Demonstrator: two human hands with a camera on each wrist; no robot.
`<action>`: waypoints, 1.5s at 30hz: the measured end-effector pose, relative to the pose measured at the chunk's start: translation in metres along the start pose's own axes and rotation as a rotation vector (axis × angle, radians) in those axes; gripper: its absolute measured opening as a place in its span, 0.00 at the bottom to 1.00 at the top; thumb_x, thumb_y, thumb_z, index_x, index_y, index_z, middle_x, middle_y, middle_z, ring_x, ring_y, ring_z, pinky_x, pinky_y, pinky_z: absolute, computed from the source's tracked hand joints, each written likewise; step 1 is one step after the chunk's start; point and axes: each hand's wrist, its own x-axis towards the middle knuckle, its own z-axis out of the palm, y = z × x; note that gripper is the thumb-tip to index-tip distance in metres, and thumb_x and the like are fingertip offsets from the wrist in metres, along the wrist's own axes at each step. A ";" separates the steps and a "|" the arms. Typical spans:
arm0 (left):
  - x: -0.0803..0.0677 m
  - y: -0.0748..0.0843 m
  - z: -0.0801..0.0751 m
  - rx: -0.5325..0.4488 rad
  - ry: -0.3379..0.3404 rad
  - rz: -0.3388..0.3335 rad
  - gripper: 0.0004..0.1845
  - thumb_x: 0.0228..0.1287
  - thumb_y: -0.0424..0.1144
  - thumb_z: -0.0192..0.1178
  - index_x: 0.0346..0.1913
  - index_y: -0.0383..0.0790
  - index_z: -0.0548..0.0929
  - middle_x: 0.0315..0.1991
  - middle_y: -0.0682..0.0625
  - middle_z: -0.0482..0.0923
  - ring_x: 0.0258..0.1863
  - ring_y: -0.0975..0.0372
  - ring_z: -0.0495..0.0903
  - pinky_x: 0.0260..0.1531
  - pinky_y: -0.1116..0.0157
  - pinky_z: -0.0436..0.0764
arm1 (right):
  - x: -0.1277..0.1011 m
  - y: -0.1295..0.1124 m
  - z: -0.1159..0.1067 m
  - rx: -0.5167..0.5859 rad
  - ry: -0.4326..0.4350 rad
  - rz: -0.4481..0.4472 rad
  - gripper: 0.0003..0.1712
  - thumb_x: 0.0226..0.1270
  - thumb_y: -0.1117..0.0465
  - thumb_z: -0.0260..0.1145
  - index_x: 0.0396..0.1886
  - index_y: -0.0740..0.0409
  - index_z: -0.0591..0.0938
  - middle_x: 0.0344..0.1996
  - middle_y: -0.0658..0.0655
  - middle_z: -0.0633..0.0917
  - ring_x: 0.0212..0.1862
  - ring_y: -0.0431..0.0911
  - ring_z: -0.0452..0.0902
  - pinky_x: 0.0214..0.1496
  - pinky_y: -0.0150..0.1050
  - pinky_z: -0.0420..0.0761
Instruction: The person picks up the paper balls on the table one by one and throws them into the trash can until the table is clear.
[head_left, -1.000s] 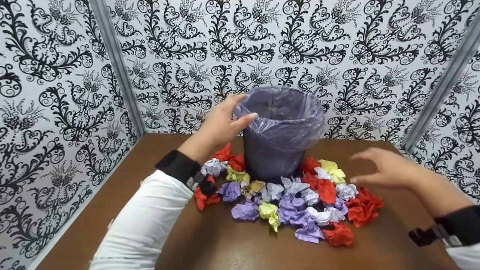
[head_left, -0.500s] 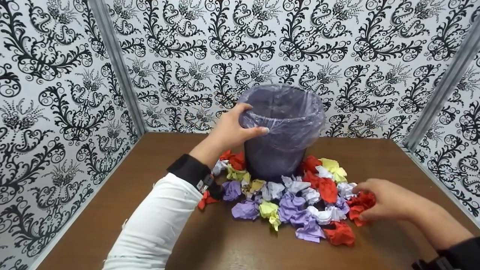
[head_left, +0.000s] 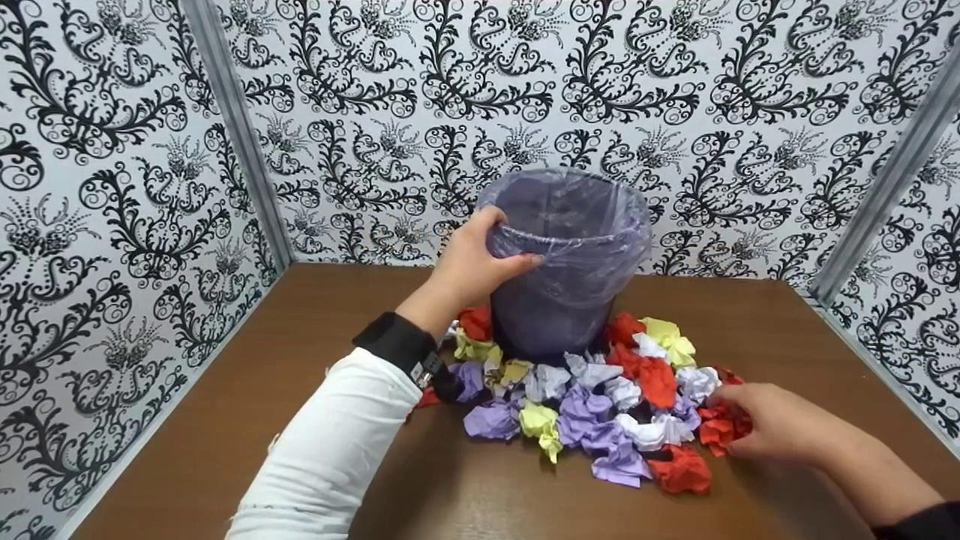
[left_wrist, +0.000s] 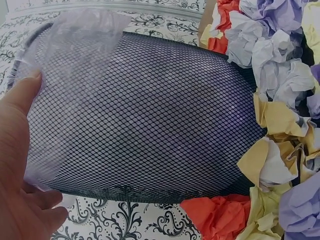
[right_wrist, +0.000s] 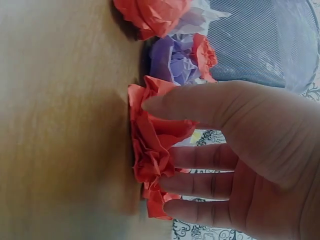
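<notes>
A dark mesh wastebasket (head_left: 551,322), lined with a translucent purple bag (head_left: 592,270), stands upright at the table's middle. My left hand (head_left: 471,262) grips its rim on the left side, thumb on the outside over the bag, as the left wrist view also shows with the mesh wall (left_wrist: 150,115). At the right end of the paper pile, my right hand (head_left: 784,424) holds a crumpled red paper (right_wrist: 160,130) low on the table. Its thumb (right_wrist: 175,107) lies on the near side and the fingers reach to the other side. The fingertips are partly hidden by the paper.
Several crumpled papers surround the basket's foot: purple paper (head_left: 585,412), yellow paper (head_left: 538,424), white paper (head_left: 652,431) and another red paper (head_left: 681,469). The brown table (head_left: 465,495) backs onto a patterned wall (head_left: 360,97), with a second patterned wall (head_left: 127,225) at left.
My right hand has come down and toward the near side, onto the red paper. The left hand has shifted right and lower and closed round the wastebasket's rim.
</notes>
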 end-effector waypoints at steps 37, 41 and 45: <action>0.007 -0.002 -0.001 0.168 -0.012 0.076 0.35 0.33 0.75 0.67 0.43 0.59 0.73 0.40 0.61 0.77 0.39 0.66 0.78 0.40 0.63 0.82 | -0.014 -0.014 -0.016 -0.030 0.038 -0.002 0.28 0.40 0.65 0.73 0.42 0.40 0.75 0.28 0.42 0.77 0.29 0.35 0.70 0.27 0.32 0.70; 0.008 -0.002 -0.001 0.192 0.000 0.080 0.35 0.33 0.76 0.67 0.42 0.61 0.73 0.39 0.62 0.77 0.38 0.67 0.78 0.40 0.63 0.81 | -0.016 -0.018 -0.038 0.016 0.022 -0.010 0.26 0.45 0.60 0.76 0.44 0.39 0.76 0.32 0.41 0.81 0.33 0.33 0.76 0.32 0.32 0.78; 0.008 -0.002 0.000 0.194 0.000 0.067 0.36 0.32 0.76 0.66 0.43 0.61 0.73 0.38 0.62 0.77 0.38 0.66 0.78 0.39 0.63 0.81 | -0.015 -0.020 -0.062 0.035 0.019 0.002 0.26 0.46 0.58 0.77 0.46 0.42 0.76 0.34 0.43 0.83 0.34 0.34 0.78 0.34 0.31 0.80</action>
